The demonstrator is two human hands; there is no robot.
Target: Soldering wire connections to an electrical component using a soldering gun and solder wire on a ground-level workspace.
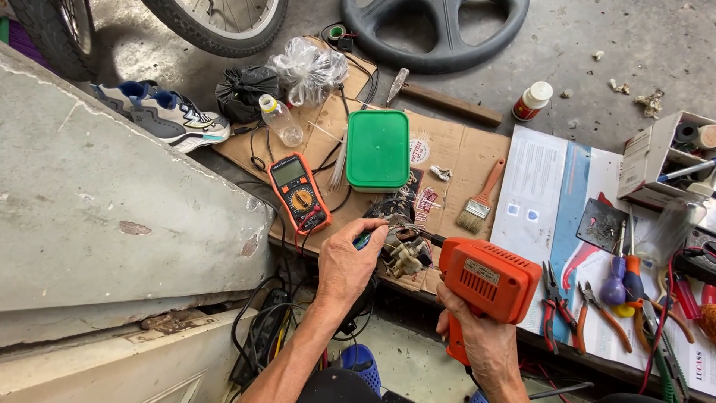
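Note:
My right hand grips the handle of an orange soldering gun, whose thin tip points left at a small electrical part with wires on the cardboard. My left hand pinches a thin wire or solder strand right at that part, beside the gun's tip. An orange multimeter lies just left of my left hand, its dark leads trailing over the cardboard.
A green-lidded box and a paintbrush lie behind the part. Pliers and screwdrivers rest on printed sheets at right, by a cardboard box. Sneakers, a bottle, a hammer and tyres sit further back.

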